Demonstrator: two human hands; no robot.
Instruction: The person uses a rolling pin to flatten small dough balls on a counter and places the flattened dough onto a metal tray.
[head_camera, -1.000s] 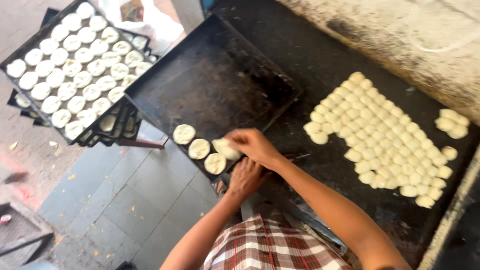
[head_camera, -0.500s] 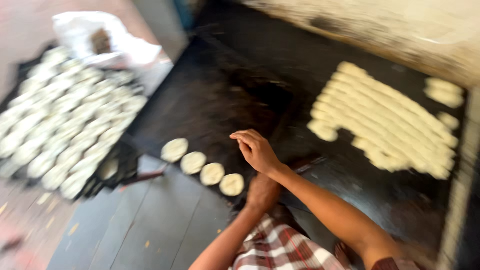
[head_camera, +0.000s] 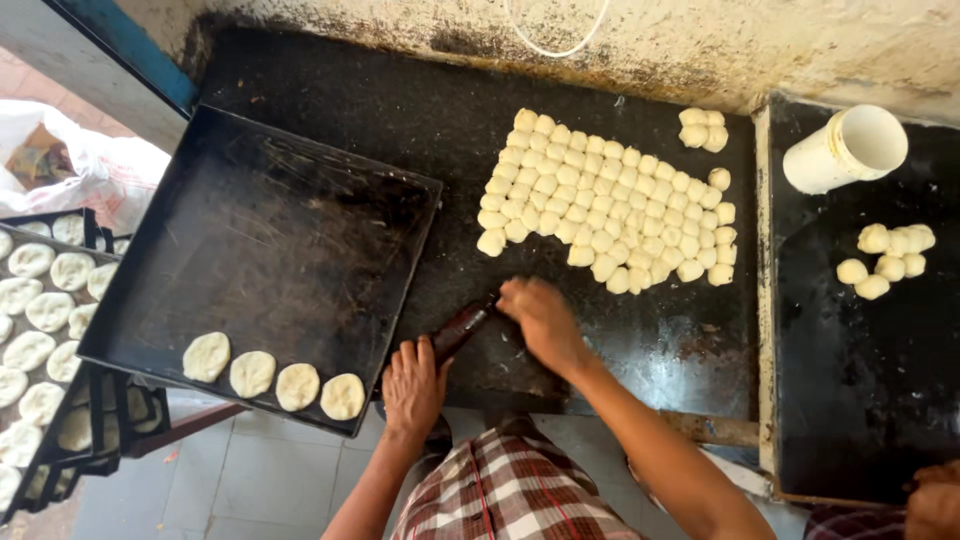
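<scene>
A black baking tray (head_camera: 270, 230) lies tilted on the dark counter (head_camera: 400, 110), with a row of several flattened dough discs (head_camera: 275, 375) along its near edge. My left hand (head_camera: 415, 385) rests palm down at the counter's edge by the tray's near corner, fingers apart. My right hand (head_camera: 540, 320) sits knuckles up on the counter, fingers curled at the upper end of a dark brown stick-like object (head_camera: 462, 328). Its grip is hidden. A block of many small dough balls (head_camera: 605, 205) lies just beyond my right hand.
A white plastic cup (head_camera: 845, 150) lies on its side on a second dark slab (head_camera: 860, 380) with a few dough balls (head_camera: 885, 258). Another person's hand (head_camera: 935, 500) shows at the bottom right. Stacked trays of flattened discs (head_camera: 45, 330) and a white bag (head_camera: 90, 165) are at the left.
My right hand has left the row of discs on the tray and moved right onto the counter by the brown object. My left hand now lies flat at the counter's edge. The view swung right.
</scene>
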